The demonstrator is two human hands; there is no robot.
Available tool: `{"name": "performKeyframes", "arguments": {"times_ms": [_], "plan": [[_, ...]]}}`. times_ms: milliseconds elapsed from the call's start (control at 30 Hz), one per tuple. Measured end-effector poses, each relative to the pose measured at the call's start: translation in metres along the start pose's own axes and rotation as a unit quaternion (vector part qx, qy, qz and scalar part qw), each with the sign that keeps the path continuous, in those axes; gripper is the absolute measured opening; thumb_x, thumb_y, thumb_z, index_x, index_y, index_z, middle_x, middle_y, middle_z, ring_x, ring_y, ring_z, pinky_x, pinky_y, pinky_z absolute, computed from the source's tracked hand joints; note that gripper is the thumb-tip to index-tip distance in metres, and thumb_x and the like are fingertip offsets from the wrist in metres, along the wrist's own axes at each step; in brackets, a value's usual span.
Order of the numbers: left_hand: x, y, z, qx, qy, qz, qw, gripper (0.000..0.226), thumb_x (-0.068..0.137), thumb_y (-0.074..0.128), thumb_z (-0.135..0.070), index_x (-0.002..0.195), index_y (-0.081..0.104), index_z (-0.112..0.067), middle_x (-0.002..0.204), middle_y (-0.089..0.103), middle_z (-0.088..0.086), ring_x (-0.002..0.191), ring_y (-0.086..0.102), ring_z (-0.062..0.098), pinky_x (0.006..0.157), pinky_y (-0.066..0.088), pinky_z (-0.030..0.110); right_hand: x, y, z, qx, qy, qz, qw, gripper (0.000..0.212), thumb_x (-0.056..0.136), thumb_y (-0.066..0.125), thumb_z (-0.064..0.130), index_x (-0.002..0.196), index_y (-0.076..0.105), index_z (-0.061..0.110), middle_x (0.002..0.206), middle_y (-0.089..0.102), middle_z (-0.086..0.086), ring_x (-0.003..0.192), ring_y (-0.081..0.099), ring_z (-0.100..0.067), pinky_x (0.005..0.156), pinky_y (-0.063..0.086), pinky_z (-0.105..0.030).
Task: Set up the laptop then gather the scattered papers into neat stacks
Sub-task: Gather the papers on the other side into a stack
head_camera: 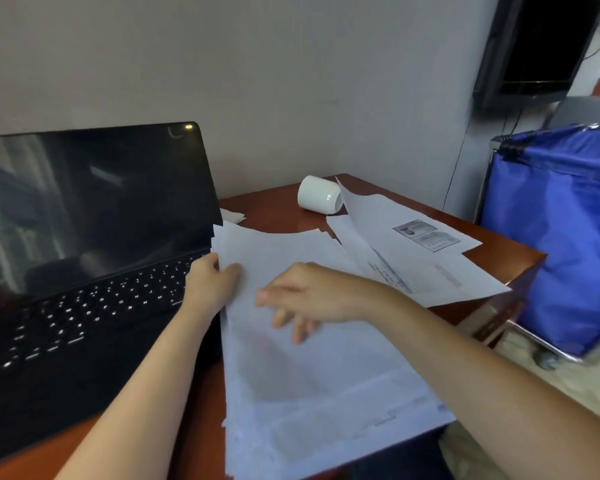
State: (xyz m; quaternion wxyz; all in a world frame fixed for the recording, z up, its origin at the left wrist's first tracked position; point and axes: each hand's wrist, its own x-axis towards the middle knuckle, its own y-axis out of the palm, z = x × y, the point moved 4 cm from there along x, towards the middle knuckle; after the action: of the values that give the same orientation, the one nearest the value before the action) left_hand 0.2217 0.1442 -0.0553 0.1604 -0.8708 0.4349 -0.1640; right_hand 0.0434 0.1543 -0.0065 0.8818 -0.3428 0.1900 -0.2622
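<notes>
A black laptop stands open on the left of the reddish-brown table, its screen dark and its keys lit. To its right lies a pile of white papers reaching the near edge. My left hand grips the pile's left edge, thumb on top, beside the keyboard. Hovering over the middle of the pile, my right hand has loosely curled fingers with nothing in it. More printed sheets lie spread at the right, one curling upward at the back.
A white mug lies on its side at the back of the table. A small scrap of paper sits by the laptop's hinge. A blue fabric cart stands right of the table. A dark monitor hangs on the wall.
</notes>
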Motion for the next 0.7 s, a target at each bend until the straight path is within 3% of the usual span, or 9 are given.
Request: {"name": "performKeyframes", "arguments": {"times_ms": [33,133,267,333,433,567,633,667,700], "plan": [[0.001,0.000,0.003,0.015,-0.004,0.005,1.000,0.023,0.084,0.056,-0.017,0.075,0.054,0.005,0.073,0.055,0.011,0.068,0.050,0.024,0.060,0.039,0.032,0.005,-0.011,-0.010,0.014,0.018,-0.048,0.999,0.039,0.096,0.046,0.040,0.089,0.063,0.005,0.083,0.064,-0.006,0.064,0.059,-0.018,0.068,0.050,-0.029],[0.004,-0.001,0.006,0.018,-0.008,0.003,1.000,0.021,0.085,0.052,-0.013,0.083,0.055,0.008,0.080,0.058,0.014,0.073,0.053,0.026,0.063,0.043,0.033,0.022,-0.063,-0.063,-0.163,0.091,-0.239,0.953,0.032,0.090,0.050,0.038,0.103,0.061,0.010,0.102,0.065,-0.005,0.098,0.059,-0.024,0.089,0.048,-0.038],[-0.001,0.001,0.002,0.028,0.005,-0.013,1.000,0.030,0.083,0.051,-0.010,0.059,0.033,-0.010,0.059,0.036,0.003,0.056,0.032,0.017,0.051,0.024,0.028,0.029,-0.100,-0.140,-0.281,0.288,-0.229,0.886,0.054,0.083,0.056,0.041,0.128,0.044,0.013,0.131,0.043,-0.014,0.126,0.037,-0.038,0.096,0.037,-0.045],[-0.002,0.002,0.001,0.019,0.010,-0.020,1.000,0.035,0.080,0.052,-0.009,0.056,0.027,-0.014,0.055,0.029,0.001,0.053,0.026,0.016,0.050,0.020,0.028,0.032,-0.109,-0.162,-0.265,0.329,-0.237,0.875,0.060,0.081,0.057,0.044,0.129,0.040,0.012,0.135,0.040,-0.017,0.126,0.036,-0.039,0.095,0.039,-0.046],[-0.001,0.002,0.003,0.010,0.008,-0.034,0.999,0.038,0.079,0.053,-0.008,0.054,0.025,-0.015,0.052,0.026,0.000,0.051,0.022,0.016,0.050,0.018,0.027,0.038,-0.113,-0.171,-0.268,0.324,-0.256,0.871,0.046,0.088,0.051,0.043,0.119,0.048,0.009,0.121,0.055,-0.014,0.110,0.052,-0.031,0.079,0.043,-0.034],[0.002,0.005,0.006,0.013,0.021,-0.038,0.999,0.033,0.078,0.054,-0.015,0.057,0.029,-0.013,0.053,0.029,-0.001,0.052,0.025,0.017,0.050,0.021,0.028,0.041,-0.121,-0.162,-0.398,0.305,-0.266,0.823,0.025,0.091,0.053,0.012,0.116,0.055,0.008,0.118,0.060,-0.012,0.111,0.056,-0.030,0.082,0.047,-0.035],[0.001,0.005,0.006,0.016,0.031,-0.048,0.998,0.019,0.080,0.054,-0.016,0.068,0.040,-0.012,0.060,0.040,-0.002,0.056,0.036,0.017,0.055,0.029,0.030,0.035,-0.132,-0.159,-0.419,0.303,-0.287,0.806,0.028,0.089,0.053,0.002,0.116,0.057,0.007,0.114,0.062,-0.013,0.108,0.059,-0.031,0.083,0.049,-0.035],[-0.001,0.004,0.004,0.015,0.028,-0.050,0.998,0.010,0.082,0.055,-0.013,0.083,0.045,-0.012,0.067,0.046,-0.003,0.061,0.043,0.016,0.060,0.034,0.031,0.030,-0.138,-0.155,-0.412,0.297,-0.310,0.803,0.028,0.089,0.052,0.001,0.116,0.058,0.007,0.111,0.063,-0.014,0.105,0.060,-0.033,0.081,0.049,-0.036],[-0.001,0.004,0.005,0.003,0.024,-0.048,0.999,0.022,0.083,0.056,-0.011,0.100,0.043,-0.015,0.075,0.049,-0.005,0.067,0.048,0.015,0.065,0.038,0.032,0.024,-0.142,-0.150,-0.401,0.282,-0.343,0.801,0.029,0.090,0.051,0.001,0.118,0.058,0.007,0.110,0.064,-0.016,0.103,0.061,-0.035,0.080,0.049,-0.036]]}}
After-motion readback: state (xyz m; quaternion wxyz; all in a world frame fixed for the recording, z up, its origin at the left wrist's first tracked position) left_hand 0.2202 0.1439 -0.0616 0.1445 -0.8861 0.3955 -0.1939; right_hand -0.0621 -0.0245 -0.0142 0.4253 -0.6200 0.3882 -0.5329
